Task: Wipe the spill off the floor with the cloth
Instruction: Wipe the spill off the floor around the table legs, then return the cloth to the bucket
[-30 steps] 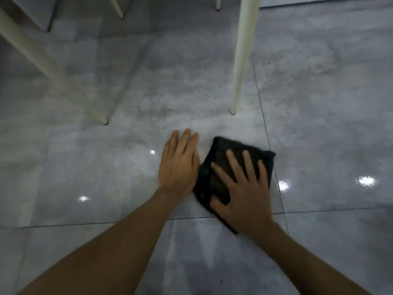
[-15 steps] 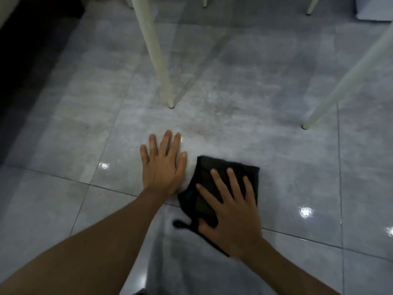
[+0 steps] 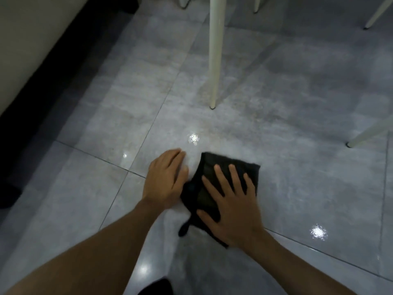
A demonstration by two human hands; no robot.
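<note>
One black cloth (image 3: 225, 184) lies flat on the grey tiled floor (image 3: 297, 124), at 6 o'clock from the nearest white furniture leg (image 3: 215, 60). Right hand (image 3: 231, 213) presses down on the cloth, palm flat, fingers (image 3: 221, 177) spread. Left hand (image 3: 165, 179) rests on bare tile at the cloth's 9 o'clock edge, its fingers held together. Five white legs counted. Spill extent cannot be determined.
</note>
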